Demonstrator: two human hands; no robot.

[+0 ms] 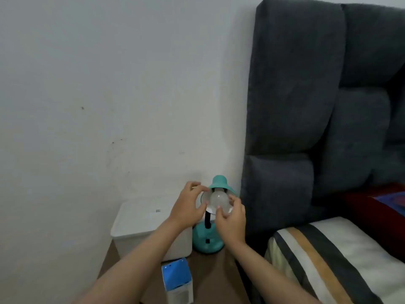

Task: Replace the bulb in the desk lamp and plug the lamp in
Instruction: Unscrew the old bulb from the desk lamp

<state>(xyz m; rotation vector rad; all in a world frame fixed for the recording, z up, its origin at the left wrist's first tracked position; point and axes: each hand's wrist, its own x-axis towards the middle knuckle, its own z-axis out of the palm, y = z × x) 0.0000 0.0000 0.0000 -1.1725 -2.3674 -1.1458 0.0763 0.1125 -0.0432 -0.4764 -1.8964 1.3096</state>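
Note:
A teal desk lamp (208, 239) stands on a brown bedside surface, its shade (219, 183) tilted toward me. A frosted white bulb (219, 199) sits in the mouth of the shade. My right hand (231, 220) grips the bulb from the right and below with its fingertips. My left hand (189, 207) holds the left rim of the shade, fingers curled around it. The lamp's black neck shows between my hands. No cord or plug is visible.
A white lidded box (142, 220) stands left of the lamp against the wall. A blue and white bulb carton (177, 279) stands near the front edge. A dark grey padded headboard (306, 106) and a striped pillow (328, 260) are on the right.

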